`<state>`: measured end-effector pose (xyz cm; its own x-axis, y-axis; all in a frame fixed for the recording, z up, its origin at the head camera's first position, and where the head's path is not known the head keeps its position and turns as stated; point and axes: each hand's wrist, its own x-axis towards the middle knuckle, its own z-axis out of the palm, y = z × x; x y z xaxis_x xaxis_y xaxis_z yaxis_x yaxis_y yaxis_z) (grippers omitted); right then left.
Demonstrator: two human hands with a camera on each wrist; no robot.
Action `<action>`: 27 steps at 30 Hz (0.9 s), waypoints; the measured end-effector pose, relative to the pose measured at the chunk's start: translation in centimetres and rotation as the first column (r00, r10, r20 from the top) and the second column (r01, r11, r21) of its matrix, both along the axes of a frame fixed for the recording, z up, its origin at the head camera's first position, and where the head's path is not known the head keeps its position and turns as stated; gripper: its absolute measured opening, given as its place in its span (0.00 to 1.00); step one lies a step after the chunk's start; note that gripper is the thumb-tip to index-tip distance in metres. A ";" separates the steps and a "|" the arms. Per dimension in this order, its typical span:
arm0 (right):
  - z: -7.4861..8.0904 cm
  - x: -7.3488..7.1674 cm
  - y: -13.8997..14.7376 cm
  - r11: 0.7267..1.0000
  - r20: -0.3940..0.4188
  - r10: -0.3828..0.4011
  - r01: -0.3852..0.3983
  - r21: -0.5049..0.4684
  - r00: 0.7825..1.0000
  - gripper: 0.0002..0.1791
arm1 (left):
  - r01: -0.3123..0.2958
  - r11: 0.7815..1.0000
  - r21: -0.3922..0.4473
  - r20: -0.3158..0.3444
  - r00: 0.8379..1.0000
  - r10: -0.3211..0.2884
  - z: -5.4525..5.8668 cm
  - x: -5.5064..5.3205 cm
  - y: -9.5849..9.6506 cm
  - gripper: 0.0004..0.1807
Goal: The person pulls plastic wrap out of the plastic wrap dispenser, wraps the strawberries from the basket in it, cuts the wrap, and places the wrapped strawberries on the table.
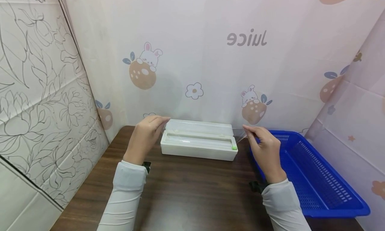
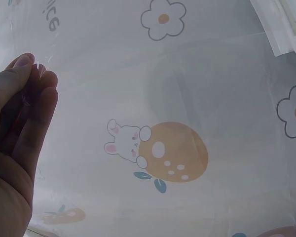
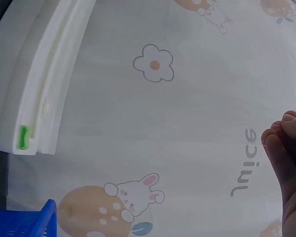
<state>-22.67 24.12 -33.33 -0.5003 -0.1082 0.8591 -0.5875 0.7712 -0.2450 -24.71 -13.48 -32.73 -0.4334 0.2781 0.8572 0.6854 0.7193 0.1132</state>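
Your left hand (image 1: 146, 135) and your right hand (image 1: 266, 149) were each closed in a pinch, thumb to fingertips, on the clear film (image 1: 241, 138). The film, hardly visible, seemed to run between them near the white box (image 1: 198, 151), whose lid (image 1: 198, 126) stood up. An even, gentle pull with both hands at one height was advisable, because uneven tension could wrinkle it against the green slider (image 1: 234, 147).

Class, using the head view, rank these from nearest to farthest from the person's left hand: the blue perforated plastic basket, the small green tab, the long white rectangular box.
1. Long white rectangular box: just right of the left hand.
2. Small green tab: at the box's right end.
3. Blue perforated plastic basket: far right side.
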 end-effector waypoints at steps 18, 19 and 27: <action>0.5 0.3 0.0 1.000 -0.027 -0.003 0.003 -0.010 1.000 0.09 | -0.022 1.000 -0.022 -0.022 1.000 0.022 0.8 0.3 -0.1 0.11; 0.5 0.3 0.0 1.000 -0.026 -0.004 0.004 -0.009 1.000 0.09 | -0.025 0.999 -0.023 -0.021 1.000 0.024 0.8 0.3 -0.1 0.11; 0.8 0.6 0.0 1.000 -0.033 -0.008 0.008 -0.010 0.999 0.09 | -0.037 0.999 -0.032 -0.026 0.999 0.037 1.2 0.6 -0.1 0.10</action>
